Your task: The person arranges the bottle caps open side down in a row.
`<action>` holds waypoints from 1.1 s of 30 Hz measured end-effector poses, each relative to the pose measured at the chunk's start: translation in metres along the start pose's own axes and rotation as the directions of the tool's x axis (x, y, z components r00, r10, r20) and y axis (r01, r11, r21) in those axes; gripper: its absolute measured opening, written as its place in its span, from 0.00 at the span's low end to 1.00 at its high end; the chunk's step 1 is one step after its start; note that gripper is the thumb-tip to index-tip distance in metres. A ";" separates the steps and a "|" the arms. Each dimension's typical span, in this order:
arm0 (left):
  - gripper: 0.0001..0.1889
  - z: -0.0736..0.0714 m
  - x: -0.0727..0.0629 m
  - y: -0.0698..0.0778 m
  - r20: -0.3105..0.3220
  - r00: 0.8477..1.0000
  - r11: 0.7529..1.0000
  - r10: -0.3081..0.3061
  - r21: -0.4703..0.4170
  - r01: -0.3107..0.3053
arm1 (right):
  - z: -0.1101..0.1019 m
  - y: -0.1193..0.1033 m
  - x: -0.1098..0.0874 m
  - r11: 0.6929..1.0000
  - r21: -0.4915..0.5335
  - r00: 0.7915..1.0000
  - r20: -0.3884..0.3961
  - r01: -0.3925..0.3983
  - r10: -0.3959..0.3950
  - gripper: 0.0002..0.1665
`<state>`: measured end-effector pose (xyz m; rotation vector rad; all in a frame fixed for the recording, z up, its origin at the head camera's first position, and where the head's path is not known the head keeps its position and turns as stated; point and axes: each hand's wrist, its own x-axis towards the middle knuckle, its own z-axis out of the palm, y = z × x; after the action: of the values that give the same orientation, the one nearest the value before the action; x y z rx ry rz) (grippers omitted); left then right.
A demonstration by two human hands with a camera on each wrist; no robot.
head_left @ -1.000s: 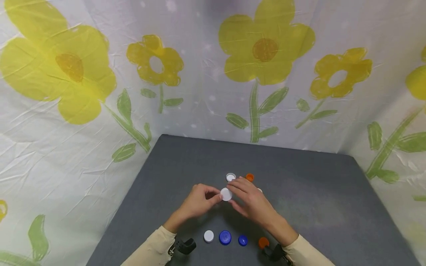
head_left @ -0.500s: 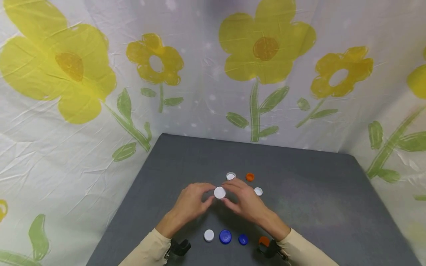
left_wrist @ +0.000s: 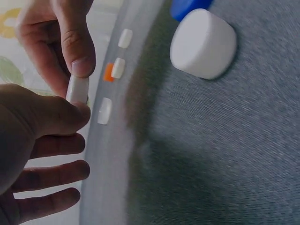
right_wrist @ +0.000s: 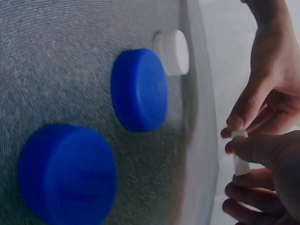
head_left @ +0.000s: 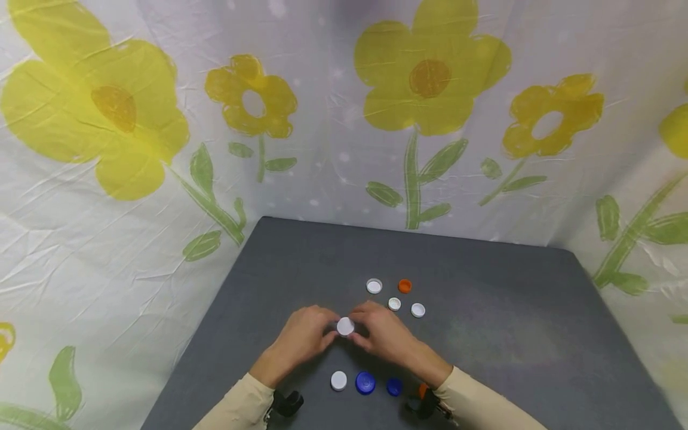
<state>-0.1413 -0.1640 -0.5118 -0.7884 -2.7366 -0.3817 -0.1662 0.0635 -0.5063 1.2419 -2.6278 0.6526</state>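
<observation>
I log 4 caps in the near row. The large blue cap (head_left: 365, 383) is my landmark; a thick white cap (head_left: 338, 381) sits just left of it, a small blue cap (head_left: 395, 387) just right, and an orange cap (head_left: 423, 391) farther right, partly hidden.

Beyond the landmark and slightly left, the white disc (head_left: 346, 326) appears raised off the table. The left hand (head_left: 305, 332) and right hand (head_left: 384, 331) each pinch it with thumb and fingertips; 3 left fingers extend clear.

Since 0.5 s ago, the disc has come nearer the landmark. I judge the work remains on this 1 piece, with neither grasp released.

Farthest beyond the landmark: a newly uncovered small white cap (head_left: 394, 304), plus 3 others.
</observation>
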 end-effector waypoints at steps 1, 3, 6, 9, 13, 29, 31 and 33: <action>0.10 0.002 -0.001 0.000 0.014 1.000 1.000 -0.005 0.012 0.005 | 0.002 -0.001 0.000 1.000 -0.007 1.000 0.017 -0.003 0.003 0.15; 0.09 0.005 -0.002 -0.001 0.034 0.999 1.000 -0.008 0.022 0.007 | 0.006 -0.002 0.001 1.000 -0.027 0.999 0.046 -0.008 0.009 0.15; 0.08 0.010 -0.004 -0.001 0.049 0.999 0.999 -0.009 0.032 0.007 | 0.012 -0.002 0.002 0.999 -0.047 0.997 0.077 -0.013 0.016 0.14; 0.08 0.015 -0.006 -0.002 0.053 0.999 0.999 0.001 0.051 -0.004 | 0.017 -0.002 0.003 0.998 -0.065 0.995 0.101 -0.002 0.009 0.12; 0.09 0.020 -0.009 -0.002 0.042 0.999 0.996 0.017 0.090 -0.021 | 0.022 -0.002 0.004 0.995 -0.095 0.993 0.121 0.010 0.002 0.10; 0.14 0.022 -0.008 0.005 0.026 1.000 0.970 0.013 0.242 -0.019 | 0.027 -0.003 0.007 0.979 -0.201 0.996 0.089 0.036 -0.018 0.09; 0.13 0.020 -0.007 0.006 0.028 1.000 0.970 0.011 0.241 -0.017 | 0.023 -0.002 0.008 0.982 -0.188 0.995 0.097 0.037 -0.019 0.10; 0.13 0.017 -0.004 0.005 0.034 0.999 0.972 0.003 0.234 -0.011 | 0.018 0.001 0.009 0.984 -0.175 0.995 0.098 0.039 -0.022 0.11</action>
<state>-0.1378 -0.1562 -0.5282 -0.7469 -2.7414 -0.0409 -0.1717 0.0500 -0.5197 1.2878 -2.6680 0.3537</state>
